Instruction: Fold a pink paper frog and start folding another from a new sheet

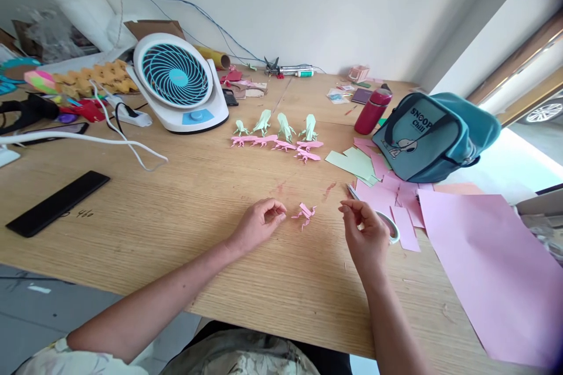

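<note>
A small folded pink paper figure with thin legs (304,215) stands by itself on the wooden table, between my two hands. Just left of it is my left hand (259,224), fingers curled toward the thumb, not touching it; nothing shows in the grasp. To the figure's right my right hand (364,234) is raised, thumb and forefinger drawn together with nothing visible between them. Scissors (394,233) with white handles lie partly hidden behind that hand. Farther back, several pink folded figures (284,145) form a line in front of several pale green ones (285,127).
Pink paper pieces (404,228), green paper strips (350,163) and a large pink sheet (488,269) lie at right. Behind them are a teal bag (426,135) and a red bottle (373,111). A fan (178,79), white cable (79,136) and black flat object (57,203) occupy the left.
</note>
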Available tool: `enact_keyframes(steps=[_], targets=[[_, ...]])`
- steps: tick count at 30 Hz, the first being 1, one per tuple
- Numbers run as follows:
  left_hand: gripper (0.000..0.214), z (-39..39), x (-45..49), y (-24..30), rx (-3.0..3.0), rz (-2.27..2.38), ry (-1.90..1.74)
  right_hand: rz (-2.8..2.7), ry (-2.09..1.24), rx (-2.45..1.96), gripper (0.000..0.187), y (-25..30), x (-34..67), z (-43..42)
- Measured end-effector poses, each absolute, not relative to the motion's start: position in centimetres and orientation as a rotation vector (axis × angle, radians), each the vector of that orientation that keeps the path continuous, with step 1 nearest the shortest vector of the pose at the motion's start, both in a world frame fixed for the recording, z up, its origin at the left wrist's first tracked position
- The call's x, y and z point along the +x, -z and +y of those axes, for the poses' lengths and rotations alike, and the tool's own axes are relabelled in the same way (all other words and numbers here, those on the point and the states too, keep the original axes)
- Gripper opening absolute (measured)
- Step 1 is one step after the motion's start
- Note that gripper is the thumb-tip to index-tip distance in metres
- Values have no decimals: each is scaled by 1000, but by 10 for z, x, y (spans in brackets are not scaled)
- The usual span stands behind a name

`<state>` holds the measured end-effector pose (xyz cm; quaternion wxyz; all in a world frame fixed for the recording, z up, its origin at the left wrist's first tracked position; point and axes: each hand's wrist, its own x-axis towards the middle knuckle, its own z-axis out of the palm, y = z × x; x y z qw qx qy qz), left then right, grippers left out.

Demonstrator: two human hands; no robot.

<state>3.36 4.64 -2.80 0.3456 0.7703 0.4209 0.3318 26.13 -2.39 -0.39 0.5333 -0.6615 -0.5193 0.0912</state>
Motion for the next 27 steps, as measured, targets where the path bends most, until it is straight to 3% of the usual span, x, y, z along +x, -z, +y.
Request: enact_keyframes(steps=[7,14,27], targets=[[34,62,65,4,2564,901,-677,-1267,-280,-1530,12,0,259,-27],[12,83,87,-17,2863,702,-276,-1278,-308,-1485,11,-2,259,-27],[13,121,96,-27,3002,532,-189,-1264,-346,-1483,10,6,262,-23]])
